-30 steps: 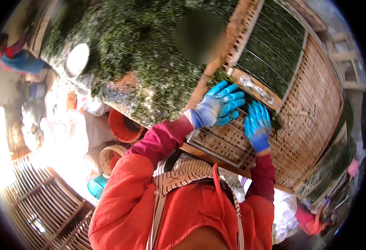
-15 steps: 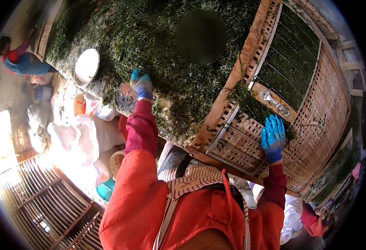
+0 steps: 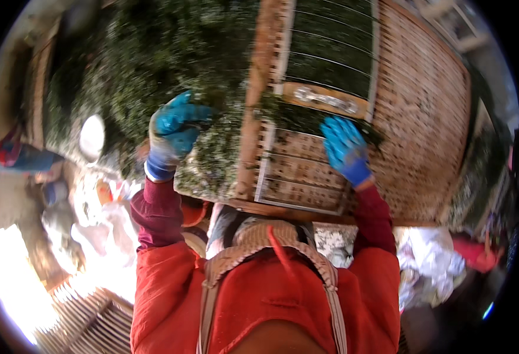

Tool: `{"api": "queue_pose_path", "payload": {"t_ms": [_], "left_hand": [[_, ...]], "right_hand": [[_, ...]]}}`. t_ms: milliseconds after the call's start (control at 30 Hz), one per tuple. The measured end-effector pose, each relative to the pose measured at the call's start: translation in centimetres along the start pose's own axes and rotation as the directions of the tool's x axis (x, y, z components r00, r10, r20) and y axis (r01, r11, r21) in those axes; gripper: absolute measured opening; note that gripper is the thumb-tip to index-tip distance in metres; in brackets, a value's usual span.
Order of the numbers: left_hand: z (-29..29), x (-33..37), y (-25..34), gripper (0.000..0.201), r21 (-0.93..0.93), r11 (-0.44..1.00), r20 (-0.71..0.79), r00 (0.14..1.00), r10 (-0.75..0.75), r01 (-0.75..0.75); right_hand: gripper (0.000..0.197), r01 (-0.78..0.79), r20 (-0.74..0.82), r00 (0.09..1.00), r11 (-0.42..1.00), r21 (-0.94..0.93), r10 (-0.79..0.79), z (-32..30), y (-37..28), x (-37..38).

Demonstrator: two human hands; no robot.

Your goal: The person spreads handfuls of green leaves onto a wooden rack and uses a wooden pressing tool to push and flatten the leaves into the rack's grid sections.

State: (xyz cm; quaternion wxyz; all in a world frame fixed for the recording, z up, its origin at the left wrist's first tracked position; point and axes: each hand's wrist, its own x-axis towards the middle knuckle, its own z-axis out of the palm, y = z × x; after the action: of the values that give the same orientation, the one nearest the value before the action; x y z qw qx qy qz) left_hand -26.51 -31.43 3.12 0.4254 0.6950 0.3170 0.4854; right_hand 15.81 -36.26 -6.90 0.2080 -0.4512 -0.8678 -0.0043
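Both hands wear blue-coated gloves. My left hand [image 3: 175, 131] is over the near part of a big heap of shredded dark green plant stuff [image 3: 153, 53], its fingers curled and pointing right. What lies inside them is hidden. My right hand [image 3: 345, 147] lies with outstretched fingers at a strip of the same greens [image 3: 295, 118] on a perforated woven board [image 3: 416, 141]. Just beyond its fingertips is a wooden block [image 3: 354, 107] with a metal handle [image 3: 325, 99]. A pale frame strung with thin wires [image 3: 260, 189] rests on the board, its far part filled with greens.
A wooden rail [image 3: 249, 147] divides the heap from the board. At the heap's left edge stands a white round bowl [image 3: 92, 138]. White sacks [image 3: 109, 227] lie at the left, plastic bags [image 3: 427, 256] at the right. Another person [image 3: 20, 153] is at the far left.
My left hand has come nearer the rail, its fingers now curled. The whole view has turned, so the board and frame appear further left. My right hand stays by the block.
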Motion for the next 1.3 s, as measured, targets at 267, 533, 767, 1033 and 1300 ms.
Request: {"api": "queue_pose_path", "payload": {"t_ms": [267, 533, 767, 1033, 1300], "left_hand": [[13.4, 4.1, -7.8, 0.059, 0.781, 0.462, 0.464, 0.886, 0.023, -0.421], [16.1, 0.3, -6.0, 0.050, 0.808, 0.432, 0.389, 0.913, 0.122, -0.401], [13.3, -2.1, -8.6, 0.034, 0.869, 0.379, 0.354, 0.935, -0.028, -0.318], [15.1, -0.9, -10.4, 0.042, 0.874, 0.366, 0.359, 0.932, -0.046, -0.319], [7.2, -1.0, -7.7, 0.095, 0.757, 0.650, 0.115, 0.964, -0.240, 0.071]], "right_hand": [[0.028, 0.029, -0.065, 0.997, 0.991, -0.132, -0.038, -2.6, 2.8, -3.7], [0.046, -0.240, -0.027, 0.962, 0.892, 0.384, 0.271, -0.7, -0.9, -0.1], [0.042, -0.246, 0.107, 0.966, 0.966, 0.084, 0.236, 0.2, 2.8, -3.9], [0.044, -0.102, 0.255, 0.956, 0.979, -0.176, 0.145, 0.4, -0.1, -1.7], [0.039, -0.068, -0.195, 0.976, 0.983, 0.169, 0.101, -1.7, -4.0, 3.8]]}}
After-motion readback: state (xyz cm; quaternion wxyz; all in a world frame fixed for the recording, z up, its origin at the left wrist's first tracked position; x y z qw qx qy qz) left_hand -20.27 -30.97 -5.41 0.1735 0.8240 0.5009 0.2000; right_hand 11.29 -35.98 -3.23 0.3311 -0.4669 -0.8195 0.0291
